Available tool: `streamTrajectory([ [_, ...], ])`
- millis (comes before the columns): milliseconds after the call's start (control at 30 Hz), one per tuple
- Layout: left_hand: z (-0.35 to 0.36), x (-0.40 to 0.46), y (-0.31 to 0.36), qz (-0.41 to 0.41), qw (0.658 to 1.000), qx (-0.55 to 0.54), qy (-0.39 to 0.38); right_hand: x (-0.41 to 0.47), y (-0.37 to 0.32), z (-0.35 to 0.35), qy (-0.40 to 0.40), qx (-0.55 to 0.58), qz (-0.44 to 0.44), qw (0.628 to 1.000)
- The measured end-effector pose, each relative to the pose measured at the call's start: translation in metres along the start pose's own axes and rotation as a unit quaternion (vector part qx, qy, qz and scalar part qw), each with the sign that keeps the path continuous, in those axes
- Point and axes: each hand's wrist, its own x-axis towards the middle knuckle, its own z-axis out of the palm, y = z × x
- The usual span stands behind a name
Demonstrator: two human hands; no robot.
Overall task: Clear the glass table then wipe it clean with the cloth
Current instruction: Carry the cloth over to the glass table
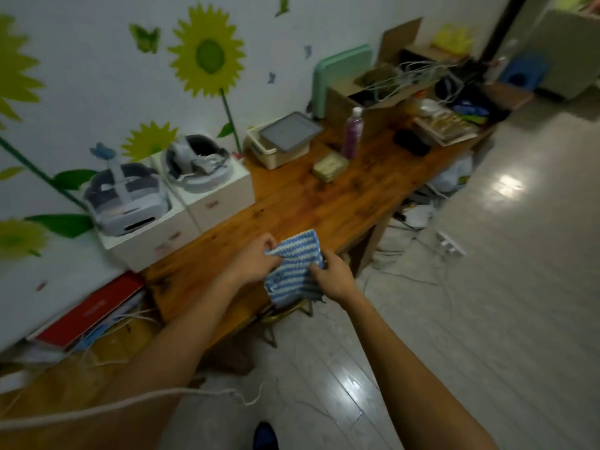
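Both hands hold the blue-and-white striped cloth (293, 266) in the air over the near edge of a wooden table (292, 203): the left hand (256, 258) pinches its left edge with curled fingers, the right hand (334, 274) grips its right edge. On the table stand two white boxes (181, 222) bearing headsets, a cream basket (276, 154) with a tablet (290, 130) on top, a purple bottle (354, 133), a small woven box (330, 165), a black pouch (411, 141) and cardboard boxes (373, 99) full of cables at the far end. No glass table can be made out
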Motion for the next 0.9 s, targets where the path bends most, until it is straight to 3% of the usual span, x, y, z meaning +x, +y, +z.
streamTrajectory([
  [200, 0.039, -0.022, 0.111, 0.097, 0.994, -0.029, -0.027, -0.064, 0.019, -0.116, 0.078, 0.01, -0.001, 0.997],
  [400, 0.09, -0.042, 0.214, 0.204, 0.975, -0.049, -0.067, -0.141, 0.037, -0.208, 0.209, 0.041, 0.032, 0.977],
  [567, 0.125, -0.057, 0.293, 0.287, 0.948, -0.057, -0.122, -0.199, 0.048, -0.251, 0.334, 0.078, 0.077, 0.936],
  [900, 0.173, -0.112, 0.381, 0.39, 0.893, -0.065, -0.215, -0.306, 0.054, -0.29, 0.465, 0.139, 0.105, 0.868],
])
